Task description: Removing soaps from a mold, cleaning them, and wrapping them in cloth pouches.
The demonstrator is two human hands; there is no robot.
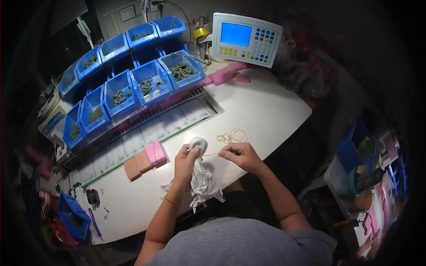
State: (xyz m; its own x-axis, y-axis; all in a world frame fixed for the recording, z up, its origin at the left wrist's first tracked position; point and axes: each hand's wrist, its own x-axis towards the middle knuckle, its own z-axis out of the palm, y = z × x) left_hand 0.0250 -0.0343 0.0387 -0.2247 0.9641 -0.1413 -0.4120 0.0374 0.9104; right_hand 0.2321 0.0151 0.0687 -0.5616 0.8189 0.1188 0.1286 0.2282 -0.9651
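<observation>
My left hand point(186, 161) grips a white cloth point(203, 184) by its rounded, bunched top, and the loose end hangs over the table's front edge. From just below that top a thin yellowish rubber band point(210, 155) runs to my right hand point(240, 158), which pinches its other end between thumb and fingers. What the cloth wraps, if anything, is hidden. Beyond my right hand several similar loose bands point(239, 134) lie on the white table point(266, 103). Left of my left hand stand a pink block point(155, 154) and two orange-brown blocks point(143, 161), side by side.
Blue bins point(151, 81) holding small green rings stand in tiers at the back left, above a recessed white panel point(159, 123). A control unit with a screen point(248, 40) is at the back. A purple pen point(95, 222) lies front left. Another person's hand point(366, 247) shows far right.
</observation>
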